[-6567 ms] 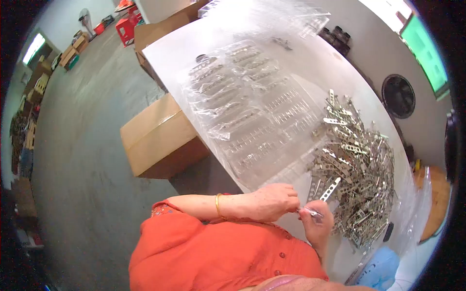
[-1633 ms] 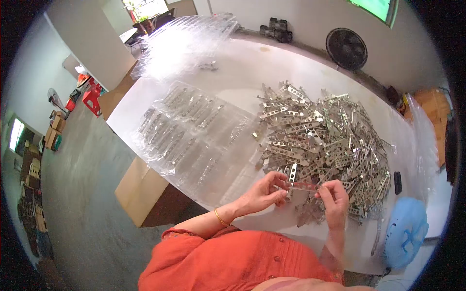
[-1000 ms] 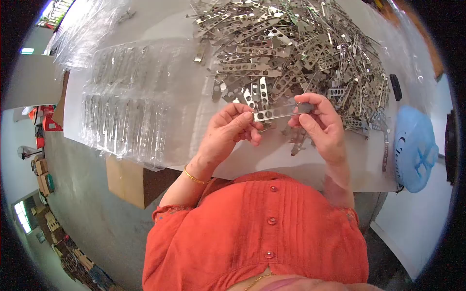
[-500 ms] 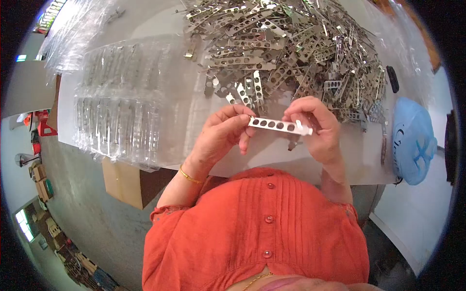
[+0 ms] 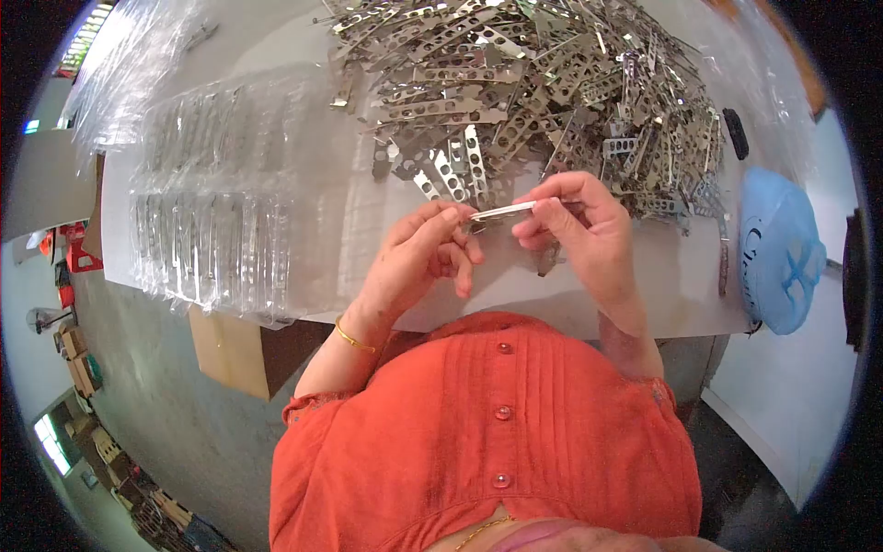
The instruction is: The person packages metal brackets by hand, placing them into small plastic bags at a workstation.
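Note:
Between my two hands is a thin metal strip (image 5: pixel 504 211), turned so that its narrow edge faces me. My left hand (image 5: pixel 421 247) pinches its left end between thumb and index finger, the other fingers curled loosely below. The right end is gripped by the thumb and fingers of my right hand (image 5: pixel 589 230), which cover that end. Just beyond my hands, several loose perforated strips (image 5: pixel 475 161) lie at the near edge of a large heap of similar metal strips (image 5: pixel 515 83).
Left on the white table (image 5: pixel 405 313) lies a clear plastic tray (image 5: pixel 212 239) with strips in its slots. A blue plastic bag (image 5: pixel 782 253) and a black object (image 5: pixel 736 133) are at the right. Below the table's left side stands a cardboard box (image 5: pixel 230 354).
The metal strip has been rotated from its flat, holed face to its edge, and its right end has risen. My right hand has shifted its hold, with the thumb now on the strip.

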Demonstrator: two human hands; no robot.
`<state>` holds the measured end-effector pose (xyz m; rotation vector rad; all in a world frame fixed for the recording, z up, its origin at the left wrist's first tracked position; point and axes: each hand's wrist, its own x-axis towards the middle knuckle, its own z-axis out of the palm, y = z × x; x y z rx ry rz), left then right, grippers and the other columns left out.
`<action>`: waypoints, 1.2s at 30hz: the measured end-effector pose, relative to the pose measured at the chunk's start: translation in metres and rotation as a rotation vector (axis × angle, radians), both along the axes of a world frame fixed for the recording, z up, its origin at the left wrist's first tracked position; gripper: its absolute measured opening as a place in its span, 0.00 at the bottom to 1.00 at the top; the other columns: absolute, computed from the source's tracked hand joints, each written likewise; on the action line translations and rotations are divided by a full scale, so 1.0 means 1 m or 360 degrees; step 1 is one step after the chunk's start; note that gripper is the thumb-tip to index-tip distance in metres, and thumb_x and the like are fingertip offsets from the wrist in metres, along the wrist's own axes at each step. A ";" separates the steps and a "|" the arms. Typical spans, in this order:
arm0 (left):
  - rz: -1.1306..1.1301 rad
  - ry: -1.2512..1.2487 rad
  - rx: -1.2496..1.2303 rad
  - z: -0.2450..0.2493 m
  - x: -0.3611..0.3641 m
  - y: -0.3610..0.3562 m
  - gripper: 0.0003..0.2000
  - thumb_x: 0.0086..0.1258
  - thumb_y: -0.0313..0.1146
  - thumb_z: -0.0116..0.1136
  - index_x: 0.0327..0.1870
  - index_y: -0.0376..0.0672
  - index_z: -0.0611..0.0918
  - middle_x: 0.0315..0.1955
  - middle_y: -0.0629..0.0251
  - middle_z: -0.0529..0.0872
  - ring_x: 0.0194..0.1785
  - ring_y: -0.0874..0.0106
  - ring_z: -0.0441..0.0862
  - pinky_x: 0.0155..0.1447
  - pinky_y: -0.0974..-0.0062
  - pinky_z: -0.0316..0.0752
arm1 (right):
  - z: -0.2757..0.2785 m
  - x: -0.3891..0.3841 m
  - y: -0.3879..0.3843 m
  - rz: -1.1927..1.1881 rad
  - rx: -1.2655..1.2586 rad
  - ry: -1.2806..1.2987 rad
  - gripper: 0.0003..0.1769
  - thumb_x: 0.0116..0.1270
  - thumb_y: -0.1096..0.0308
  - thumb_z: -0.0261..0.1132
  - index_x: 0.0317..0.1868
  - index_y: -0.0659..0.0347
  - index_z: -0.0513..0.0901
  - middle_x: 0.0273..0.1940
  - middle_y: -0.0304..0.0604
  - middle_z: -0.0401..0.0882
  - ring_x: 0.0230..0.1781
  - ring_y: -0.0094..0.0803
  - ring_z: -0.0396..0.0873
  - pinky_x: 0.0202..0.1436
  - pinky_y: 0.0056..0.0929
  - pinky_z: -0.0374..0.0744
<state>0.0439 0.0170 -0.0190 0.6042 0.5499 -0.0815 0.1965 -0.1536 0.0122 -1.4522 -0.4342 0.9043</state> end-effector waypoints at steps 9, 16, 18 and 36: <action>-0.0303 -0.0004 0.0586 -0.003 -0.002 -0.005 0.13 0.81 0.38 0.53 0.52 0.36 0.76 0.29 0.58 0.86 0.21 0.71 0.83 0.27 0.76 0.79 | -0.016 -0.005 0.005 0.0082 0.0236 0.0069 0.13 0.73 0.75 0.64 0.55 0.66 0.74 0.45 0.44 0.84 0.41 0.26 0.86 0.44 0.24 0.85; -0.0290 0.0042 0.0633 0.001 0.001 -0.013 0.09 0.82 0.36 0.51 0.47 0.38 0.75 0.29 0.58 0.86 0.22 0.70 0.84 0.27 0.77 0.79 | -0.015 -0.007 0.003 0.0088 0.0227 0.0137 0.13 0.74 0.75 0.64 0.55 0.66 0.73 0.45 0.43 0.83 0.41 0.26 0.85 0.45 0.24 0.85; -0.0301 0.0046 0.0651 0.002 0.001 -0.014 0.09 0.82 0.36 0.50 0.46 0.38 0.75 0.28 0.58 0.86 0.22 0.70 0.84 0.27 0.77 0.79 | -0.017 -0.008 0.003 0.0100 0.0246 0.0156 0.13 0.74 0.74 0.64 0.55 0.66 0.74 0.44 0.42 0.83 0.41 0.25 0.85 0.45 0.24 0.85; -0.0455 -0.0032 0.0784 0.016 0.007 -0.025 0.12 0.83 0.38 0.49 0.50 0.37 0.75 0.30 0.61 0.86 0.26 0.74 0.86 0.30 0.79 0.79 | -0.029 -0.010 0.001 0.0360 0.0074 -0.0026 0.13 0.80 0.57 0.59 0.49 0.58 0.82 0.30 0.30 0.78 0.27 0.14 0.73 0.30 0.17 0.74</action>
